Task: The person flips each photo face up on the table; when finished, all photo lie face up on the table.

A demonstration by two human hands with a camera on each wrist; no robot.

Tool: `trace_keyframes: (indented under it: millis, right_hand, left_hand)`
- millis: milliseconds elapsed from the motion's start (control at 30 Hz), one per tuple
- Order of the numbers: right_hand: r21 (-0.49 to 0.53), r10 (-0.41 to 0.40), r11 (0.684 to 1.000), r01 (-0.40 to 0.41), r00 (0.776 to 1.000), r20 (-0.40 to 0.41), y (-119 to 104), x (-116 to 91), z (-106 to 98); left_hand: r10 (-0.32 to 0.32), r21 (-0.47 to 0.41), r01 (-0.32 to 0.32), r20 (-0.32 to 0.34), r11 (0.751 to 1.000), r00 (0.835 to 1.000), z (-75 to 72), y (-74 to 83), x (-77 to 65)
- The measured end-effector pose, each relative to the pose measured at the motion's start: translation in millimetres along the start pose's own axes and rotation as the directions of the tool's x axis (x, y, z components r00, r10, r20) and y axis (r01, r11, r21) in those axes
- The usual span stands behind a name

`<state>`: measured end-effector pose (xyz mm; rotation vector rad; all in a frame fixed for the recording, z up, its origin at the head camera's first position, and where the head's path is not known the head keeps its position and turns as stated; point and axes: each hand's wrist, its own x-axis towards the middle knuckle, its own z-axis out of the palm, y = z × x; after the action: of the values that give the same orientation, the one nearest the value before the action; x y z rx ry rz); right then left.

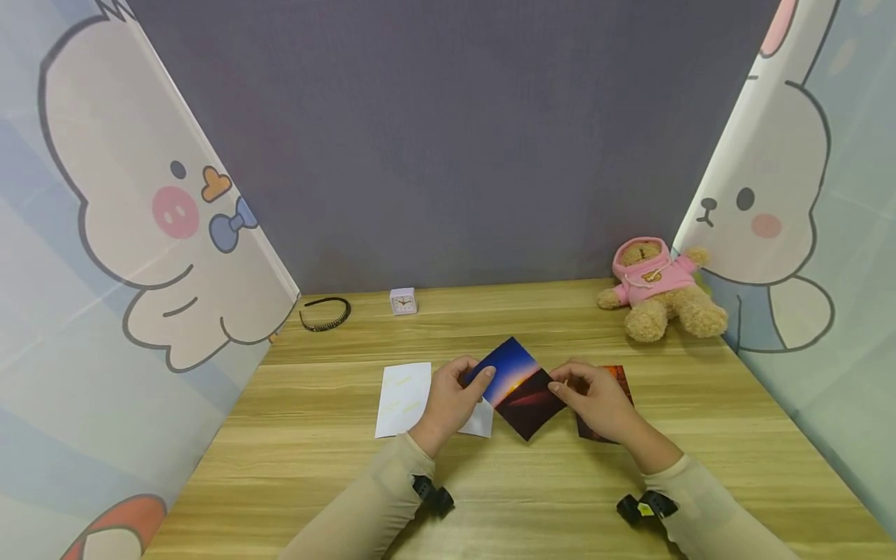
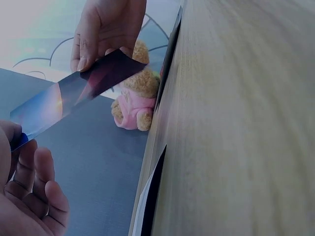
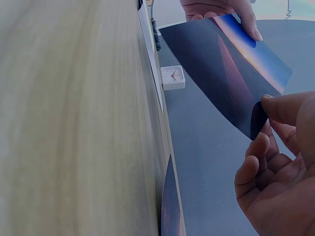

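Observation:
A sunset photo print (image 1: 516, 389), blue at one end and dark at the other, is held above the table by both hands. My left hand (image 1: 451, 395) pinches its blue end between thumb and fingers. At the dark side, my right hand (image 1: 595, 397) pinches an edge, and the right wrist view shows the print (image 3: 224, 69) bending slightly there. Beneath the right hand lies a second, reddish picture (image 1: 617, 377), partly covered by that hand. White sheets lie under and beside the left hand; the left one (image 1: 402, 400) bears faint yellow marks, the other (image 1: 479, 420) is mostly hidden.
Toward the back of the wooden table (image 1: 315, 482) are a black headband (image 1: 336, 315) and a small white clock (image 1: 403, 301). A teddy bear (image 1: 658, 288) in a pink hoodie sits at the back right. A grey panel (image 1: 455, 155) rises behind, with cartoon-printed walls at both sides.

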<state>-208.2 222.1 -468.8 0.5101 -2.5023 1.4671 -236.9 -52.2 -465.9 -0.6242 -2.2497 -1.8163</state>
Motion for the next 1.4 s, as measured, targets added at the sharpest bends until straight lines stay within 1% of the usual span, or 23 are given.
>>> trace_keyframes:
  millis: [233,333,467,633,833,1067,1167,1267,1400]
  right_hand:
    - [-0.011,0.012,1.0,-0.012,1.0,0.009,0.8,-0.2,0.1]
    - [0.0,0.021,1.0,-0.021,1.0,0.009,0.1,-0.2,0.1]
    - [0.038,0.03,0.999,-0.031,0.999,0.015,-2.0,-0.4,0.3]
    - [0.089,0.036,0.995,-0.038,0.999,0.026,-3.9,-1.4,0.8]
    - [0.118,0.05,0.992,-0.055,0.998,0.047,-5.0,-2.0,0.3]
    - [0.136,0.063,0.988,-0.07,0.996,0.058,-6.2,-1.2,0.0]
    - [0.145,0.056,0.987,-0.063,0.997,0.055,-4.9,-1.2,0.0]
    - [0.152,0.059,0.986,-0.067,0.997,0.053,-3.7,-0.9,0.4]
    - [0.143,0.064,0.987,-0.07,0.997,0.042,-3.2,0.6,1.1]
  left_hand:
    - [0.031,-0.017,-0.031,0.019,0.999,0.999,-2.9,-6.2,0.2]
    - [0.037,-0.033,-0.036,0.032,0.999,0.999,-3.1,-7.1,0.1]
    - [0.022,-0.045,-0.019,0.065,0.999,0.998,-3.1,-6.7,0.1]
    - [0.003,-0.01,-0.002,0.103,1.0,0.995,-2.9,-6.6,-0.3]
    - [-0.015,0.042,0.011,0.091,0.999,0.996,-0.9,-5.3,-0.4]
    - [-0.037,0.082,0.03,0.081,0.996,0.996,0.4,1.2,-0.5]
    - [-0.015,0.08,0.009,0.083,0.997,0.996,-0.7,-0.2,-0.7]
    - [0.003,0.069,-0.01,0.098,0.998,0.995,-2.6,-4.4,-0.6]
    - [0.011,0.049,-0.017,0.11,0.999,0.994,-3.4,-7.5,0.5]
